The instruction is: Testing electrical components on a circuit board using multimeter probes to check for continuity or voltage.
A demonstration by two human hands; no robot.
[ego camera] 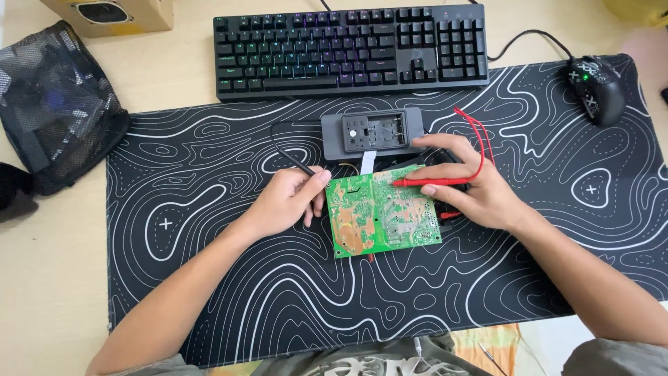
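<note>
A green circuit board (383,212) lies solder side up on the black desk mat (209,292). My left hand (285,202) grips a black probe (300,165) at the board's left edge, its tip near the board's upper left. My right hand (480,191) pinches a red probe (431,182) laid across the board's upper right, tip pointing left onto the board. The red lead (480,139) loops up behind my right hand. A grey meter-like device (372,134) sits just beyond the board, and the black lead curves toward it.
A black keyboard (351,45) with lit keys lies at the far edge. A black mouse (597,89) rests on the mat's far right corner. A black mesh bag (52,104) sits left of the mat, a cardboard box (111,14) behind it.
</note>
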